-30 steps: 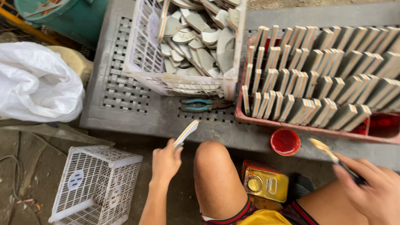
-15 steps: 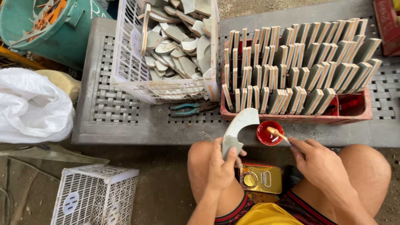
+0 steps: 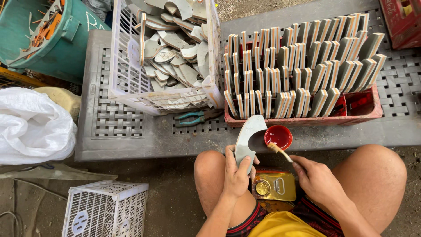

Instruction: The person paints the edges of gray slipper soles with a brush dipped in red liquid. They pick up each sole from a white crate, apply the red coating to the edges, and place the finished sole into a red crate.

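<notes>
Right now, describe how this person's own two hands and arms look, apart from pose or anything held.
Both arms are bare, with no sleeves, gloves, watch or rings visible. The left hand shows dark smudges of grime on its back and knuckles. The right hand also looks lightly soiled. The forearms run down toward the bottom edge of the frame, uncovered throughout.

Grey slatted plastic bench [image 3: 123,131], dirt floor [image 3: 175,206], daylight
</notes>
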